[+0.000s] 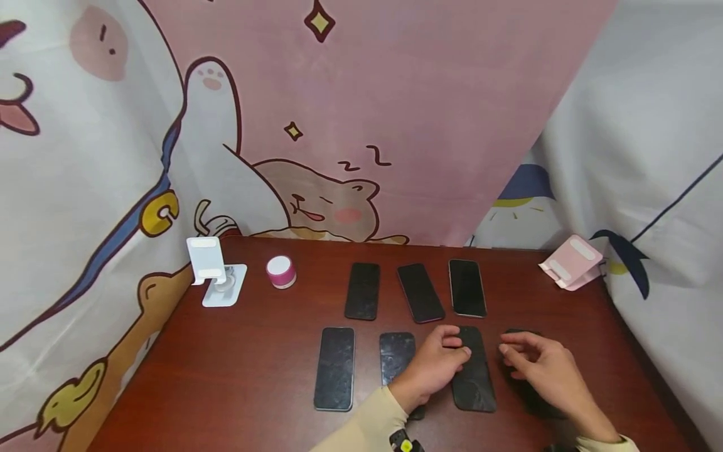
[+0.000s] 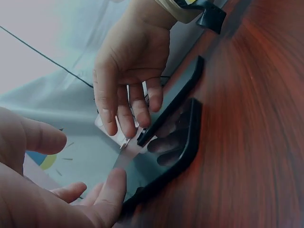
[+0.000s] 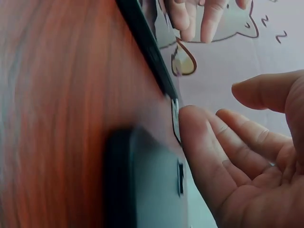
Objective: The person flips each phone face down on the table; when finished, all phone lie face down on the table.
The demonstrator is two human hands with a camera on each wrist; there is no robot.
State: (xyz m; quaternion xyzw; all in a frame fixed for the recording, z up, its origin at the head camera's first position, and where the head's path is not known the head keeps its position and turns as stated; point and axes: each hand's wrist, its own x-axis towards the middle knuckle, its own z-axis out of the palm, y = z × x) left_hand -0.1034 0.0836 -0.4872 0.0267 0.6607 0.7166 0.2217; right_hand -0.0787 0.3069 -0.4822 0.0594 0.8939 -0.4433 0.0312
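Observation:
My left hand hovers by the upper left part of a black smartphone, fingers loosely bent and nothing held. To its right, my right hand hangs above another dark smartphone, partly hiding it; its fingers are relaxed with a gap to the thumb. A third smartphone lies partly under my left wrist. In the left wrist view, the screen of the nearer phone mirrors fingers. The right wrist view has a phone flat on the table beside my right fingers.
Behind lie three more smartphones, and one sits front left. A white phone stand and a pink-and-white round jar are at back left. A pink phone stand stands back right. Printed cloth surrounds the wooden table.

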